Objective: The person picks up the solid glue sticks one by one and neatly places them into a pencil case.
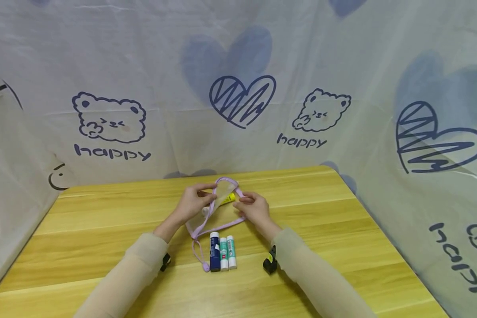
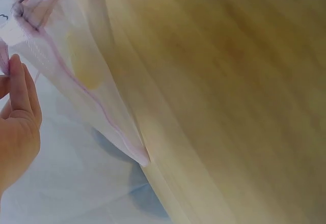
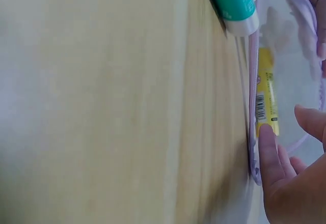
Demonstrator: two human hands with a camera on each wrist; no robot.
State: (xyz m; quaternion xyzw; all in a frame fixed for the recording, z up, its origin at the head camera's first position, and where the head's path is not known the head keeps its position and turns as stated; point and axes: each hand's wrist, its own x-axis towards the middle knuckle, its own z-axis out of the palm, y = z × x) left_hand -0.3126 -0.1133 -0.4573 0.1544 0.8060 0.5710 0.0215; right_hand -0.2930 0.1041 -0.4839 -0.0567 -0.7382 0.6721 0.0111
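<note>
A see-through zip pouch [image 1: 226,216] with lilac edging lies on the table with its mouth spread. My left hand [image 1: 192,202] pinches the lilac edge on the left side of the mouth. Inside the pouch is a yellow glue stick [image 3: 266,94], its label and barcode showing in the right wrist view. At the right side of the mouth is my right hand [image 1: 255,208]; its thumb and forefinger stand apart, the forefinger by the end of the yellow stick. Before the pouch lie a dark blue glue stick [image 1: 214,251] and two green-and-white glue sticks [image 1: 224,254], side by side.
A lilac wrist loop [image 1: 198,252] trails from the pouch's near corner, left of the glue sticks. The wood-grain table [image 1: 322,247] meets a printed cloth [image 1: 163,88] that hangs behind it and along both sides.
</note>
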